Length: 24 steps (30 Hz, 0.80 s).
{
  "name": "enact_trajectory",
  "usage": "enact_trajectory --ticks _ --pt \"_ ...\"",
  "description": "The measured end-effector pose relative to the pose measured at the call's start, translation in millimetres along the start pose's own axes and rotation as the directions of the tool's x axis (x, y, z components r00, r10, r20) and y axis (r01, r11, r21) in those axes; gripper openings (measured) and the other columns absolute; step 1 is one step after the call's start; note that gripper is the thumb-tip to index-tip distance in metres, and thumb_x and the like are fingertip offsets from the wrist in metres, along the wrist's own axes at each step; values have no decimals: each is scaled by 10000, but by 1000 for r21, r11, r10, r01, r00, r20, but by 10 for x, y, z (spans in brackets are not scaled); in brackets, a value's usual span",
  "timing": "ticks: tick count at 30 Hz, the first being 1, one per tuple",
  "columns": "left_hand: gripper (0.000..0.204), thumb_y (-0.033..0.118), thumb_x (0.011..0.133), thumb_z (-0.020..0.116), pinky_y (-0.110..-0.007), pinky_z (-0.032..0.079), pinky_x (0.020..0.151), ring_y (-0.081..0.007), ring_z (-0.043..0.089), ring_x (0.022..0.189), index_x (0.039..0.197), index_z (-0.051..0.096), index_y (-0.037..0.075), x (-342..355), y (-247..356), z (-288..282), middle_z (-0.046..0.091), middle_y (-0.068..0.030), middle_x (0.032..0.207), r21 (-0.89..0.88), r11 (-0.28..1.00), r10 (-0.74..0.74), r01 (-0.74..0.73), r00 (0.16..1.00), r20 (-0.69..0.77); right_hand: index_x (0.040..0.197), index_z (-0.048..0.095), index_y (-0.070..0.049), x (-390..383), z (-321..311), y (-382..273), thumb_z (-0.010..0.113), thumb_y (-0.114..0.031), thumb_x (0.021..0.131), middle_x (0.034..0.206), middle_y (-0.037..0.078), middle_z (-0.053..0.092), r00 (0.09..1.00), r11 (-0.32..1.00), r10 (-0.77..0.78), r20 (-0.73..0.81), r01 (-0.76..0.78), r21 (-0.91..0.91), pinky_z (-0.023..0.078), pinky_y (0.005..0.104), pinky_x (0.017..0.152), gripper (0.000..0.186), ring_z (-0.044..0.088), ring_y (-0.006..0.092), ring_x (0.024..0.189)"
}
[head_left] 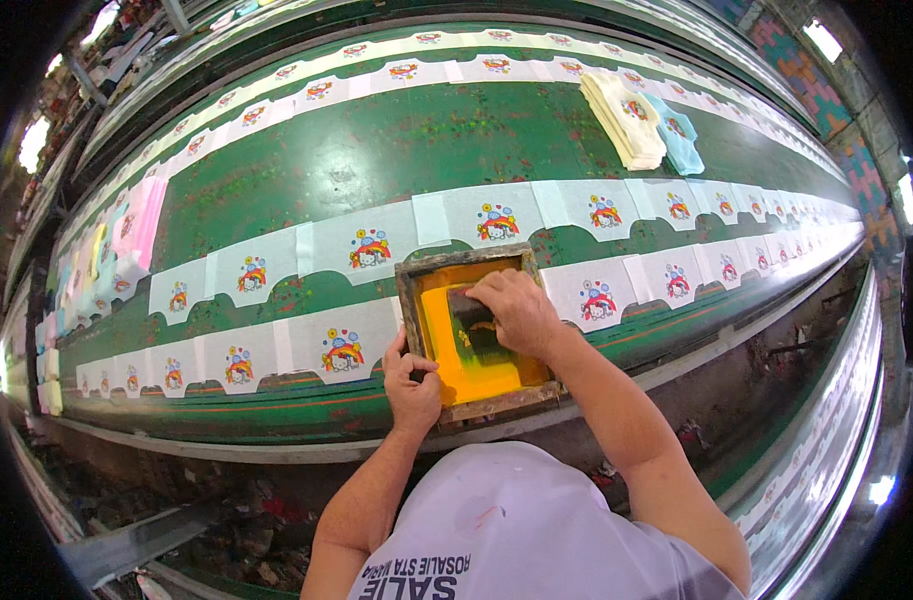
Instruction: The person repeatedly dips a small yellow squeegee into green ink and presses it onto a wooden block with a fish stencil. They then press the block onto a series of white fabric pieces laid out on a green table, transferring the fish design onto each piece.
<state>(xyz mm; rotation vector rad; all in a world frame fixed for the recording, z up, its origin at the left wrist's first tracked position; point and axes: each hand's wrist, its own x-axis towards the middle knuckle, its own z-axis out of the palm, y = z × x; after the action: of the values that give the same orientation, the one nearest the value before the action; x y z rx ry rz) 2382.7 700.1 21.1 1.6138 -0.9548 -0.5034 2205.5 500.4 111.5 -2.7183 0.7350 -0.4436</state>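
A wooden-framed printing screen [499,403] lies over the near row of white cloth pieces. Yellow ink [439,365] covers much of its mesh. Inside it, my right hand [522,312] grips the top of a dark squeegee [469,318], whose lower part is smeared with ink. My left hand [414,392] is closed at the screen's left side, one finger lying along the wood. Printed cloth pieces [344,350] with a cartoon and rainbow flank the screen; the piece beneath it is mostly hidden.
The long green table [277,190] carries more rows of printed white cloth [497,215]. Folded cream cloths [622,125] and blue cloths [680,140] lie at the far right. Pink cloths [137,225] lie at the left. A metal rail [277,450] borders the near edge.
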Motion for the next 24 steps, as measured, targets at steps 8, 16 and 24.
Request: enact_trajectory --ticks 8,16,24 --pt "138 -85 809 717 -484 387 1300 -418 554 1549 852 734 46 7 -22 26 568 -307 1694 25 999 36 -36 999 -17 1334 797 -79 -731 -65 -550 768 -32 866 1311 112 762 999 998 -37 6 36 51 560 507 1103 472 727 367 1235" --pt "142 -99 831 712 -383 567 1023 -334 659 1367 864 747 35 0 -47 39 589 -283 1671 -64 993 -97 96 995 -10 1321 796 -86 -1079 -171 -778 799 -80 888 1355 103 736 994 995 -26 104 15 100 558 505 1118 433 696 363 1302" --pt "151 -103 824 742 -352 595 935 -328 693 1356 902 751 26 42 130 5 550 -304 1718 76 997 23 -22 999 -24 1337 768 -67 -1520 -209 -563 910 -143 896 1417 165 706 946 955 217 -242 -154 254 519 553 1192 470 647 418 1384"
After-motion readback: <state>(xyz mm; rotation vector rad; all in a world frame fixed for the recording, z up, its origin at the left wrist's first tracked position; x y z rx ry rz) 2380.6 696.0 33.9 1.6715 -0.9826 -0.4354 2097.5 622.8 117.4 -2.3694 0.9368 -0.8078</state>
